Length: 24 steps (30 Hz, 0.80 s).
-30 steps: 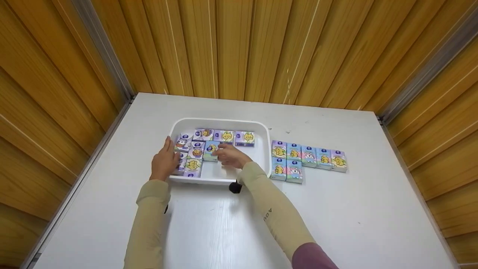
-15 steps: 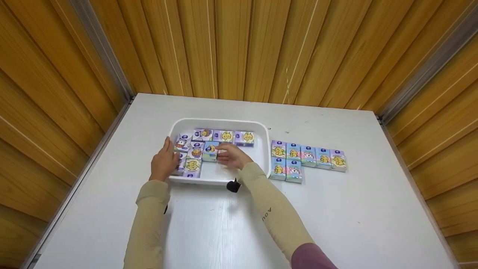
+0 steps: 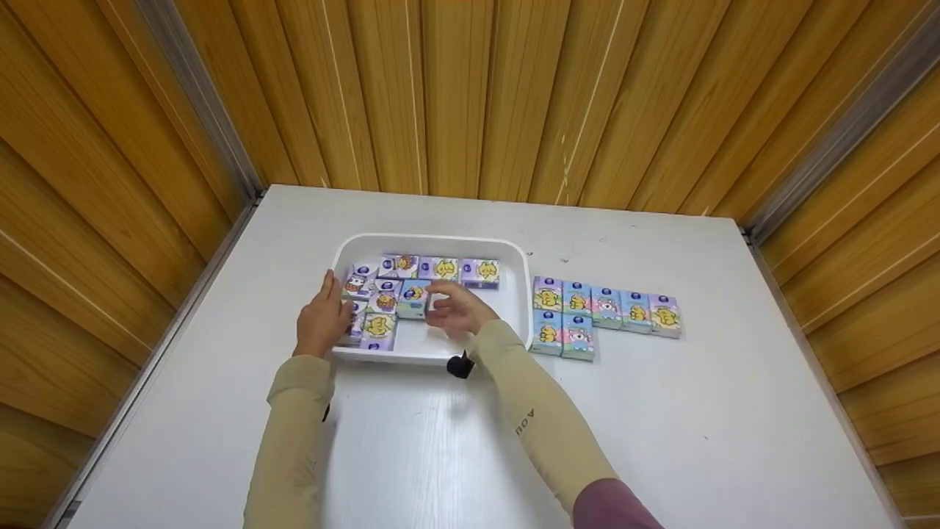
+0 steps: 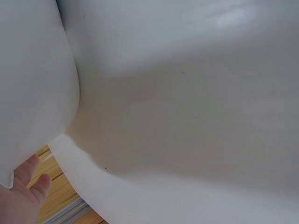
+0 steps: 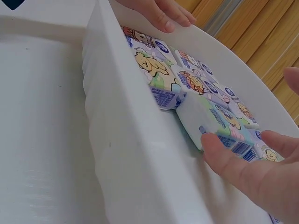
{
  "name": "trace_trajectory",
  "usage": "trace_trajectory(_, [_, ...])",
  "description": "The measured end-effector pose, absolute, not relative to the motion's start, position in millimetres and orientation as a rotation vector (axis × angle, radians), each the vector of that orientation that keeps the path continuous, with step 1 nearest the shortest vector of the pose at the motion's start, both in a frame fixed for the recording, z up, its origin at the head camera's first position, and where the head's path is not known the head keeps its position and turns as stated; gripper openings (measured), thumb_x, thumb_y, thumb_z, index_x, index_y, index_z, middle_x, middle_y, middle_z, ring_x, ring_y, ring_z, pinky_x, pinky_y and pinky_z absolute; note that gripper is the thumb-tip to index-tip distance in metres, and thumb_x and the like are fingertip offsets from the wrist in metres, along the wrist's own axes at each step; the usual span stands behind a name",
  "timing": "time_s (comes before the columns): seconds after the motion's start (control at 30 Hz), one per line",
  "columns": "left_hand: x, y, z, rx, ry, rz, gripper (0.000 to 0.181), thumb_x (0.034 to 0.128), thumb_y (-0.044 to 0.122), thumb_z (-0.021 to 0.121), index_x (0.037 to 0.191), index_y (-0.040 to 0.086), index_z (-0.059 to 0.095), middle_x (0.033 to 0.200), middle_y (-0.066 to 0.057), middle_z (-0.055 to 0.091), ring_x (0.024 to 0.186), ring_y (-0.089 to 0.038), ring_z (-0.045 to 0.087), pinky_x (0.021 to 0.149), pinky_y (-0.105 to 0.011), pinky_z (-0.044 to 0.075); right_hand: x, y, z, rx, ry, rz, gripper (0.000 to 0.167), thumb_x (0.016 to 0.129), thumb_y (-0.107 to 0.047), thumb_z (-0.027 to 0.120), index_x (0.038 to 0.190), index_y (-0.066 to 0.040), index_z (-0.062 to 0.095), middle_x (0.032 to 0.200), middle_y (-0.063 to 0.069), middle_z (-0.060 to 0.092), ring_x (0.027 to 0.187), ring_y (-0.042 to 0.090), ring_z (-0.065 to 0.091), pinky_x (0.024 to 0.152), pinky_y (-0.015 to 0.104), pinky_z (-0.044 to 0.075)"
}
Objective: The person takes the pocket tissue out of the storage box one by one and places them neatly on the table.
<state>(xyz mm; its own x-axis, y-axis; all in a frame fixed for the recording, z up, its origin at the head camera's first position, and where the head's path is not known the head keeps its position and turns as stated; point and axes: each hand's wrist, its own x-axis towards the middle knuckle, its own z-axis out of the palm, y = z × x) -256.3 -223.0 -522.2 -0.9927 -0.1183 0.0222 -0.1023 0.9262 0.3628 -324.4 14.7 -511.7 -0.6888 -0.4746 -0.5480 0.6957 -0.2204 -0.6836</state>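
Note:
In the head view my left hand (image 3: 321,316) rests along the left rim of a white tray (image 3: 426,358), fingers straight. Small printed tissue packs in purple and blue lie flat inside the tray, along its back and left sides. My right hand (image 3: 461,308) is inside the tray, just right of a blue tissue pack (image 3: 414,299), with fingers loosely bent. In the right wrist view my right thumb (image 5: 217,149) is at the end of that blue pack (image 5: 205,116), apparently touching it, and the other fingers are spread apart from the thumb. The left wrist view shows mostly tray wall and tabletop.
Right of the tray, several more tissue packs (image 3: 606,308) lie side by side in two rows on the white table (image 3: 698,411). Wood-patterned walls (image 3: 470,95) stand behind and at both sides. A black wrist-camera part (image 3: 460,365) overhangs the tray's front rim.
My right hand's fingers have drawn back slightly from over the blue tissue pack to its right edge. My left hand and the packs have stayed practically in place.

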Motion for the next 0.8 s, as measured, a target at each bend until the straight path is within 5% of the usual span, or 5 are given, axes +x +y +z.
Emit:
trace_trajectory(0.2, [-257, -224, -523, 0.165, -3.033, -0.569, 0.06, 0.092, 0.03, 0.039, 0.139, -0.001, 0.018, 0.149, -0.012, 0.009, 0.127, -0.037, 0.03, 0.102, -0.048, 0.029, -323, 13, -512, 0.193, 1.342, -1.879, 0.05, 0.084, -0.017, 0.055, 0.13, -0.014, 0.038, 0.109, 0.01, 0.044, 0.087, 0.018, 0.046, 0.085, 0.029, 0.041])
trace_trajectory(0.33, [-257, -224, -524, 0.175, -3.037, -0.586, 0.06, 0.0924, 0.03, 0.038, 0.14, 0.0, 0.017, 0.149, -0.012, 0.008, 0.127, -0.037, 0.03, 0.103, -0.048, 0.029, -320, 9, -513, 0.099, 1.445, -1.745, 0.047, 0.085, -0.018, 0.055, 0.13, -0.017, 0.04, 0.083, 0.001, 0.046, 0.064, 0.012, 0.042, 0.059, 0.022, 0.035])
trace_trajectory(0.47, [-257, -224, -524, 0.192, -3.044, -0.61, 0.06, 0.0925, 0.031, 0.038, 0.14, 0.001, 0.016, 0.149, -0.011, 0.007, 0.127, -0.037, 0.029, 0.103, -0.048, 0.028, -317, 5, -515, 0.05, 1.628, -1.627, 0.048, 0.084, -0.02, 0.057, 0.13, -0.018, 0.043, 0.086, 0.001, 0.05, 0.067, 0.014, 0.048, 0.053, 0.021, 0.03])
trace_trajectory(0.6, [-257, -224, -523, 0.193, -3.036, -0.617, 0.06, 0.0923, 0.03, 0.038, 0.14, 0.001, 0.016, 0.149, -0.01, 0.007, 0.126, -0.037, 0.031, 0.102, -0.049, 0.029, -318, 3, -518, 0.03, 1.796, -1.592, 0.038, 0.084, -0.022, 0.057, 0.121, -0.016, 0.052, 0.099, 0.0, 0.056, 0.072, 0.015, 0.054, 0.055, 0.024, 0.038])
trace_trajectory(0.8, [-255, -224, -522, 0.167, -3.016, -0.604, 0.059, 0.0919, 0.029, 0.039, 0.139, 0.0, 0.019, 0.149, -0.011, 0.01, 0.12, -0.038, 0.039, 0.098, -0.049, 0.034, -320, 6, -521, 0.042, 1.911, -1.657, 0.016, 0.086, -0.014, 0.055, 0.1, -0.008, 0.056, 0.088, 0.001, 0.055, 0.065, 0.016, 0.051, 0.053, 0.028, 0.038])
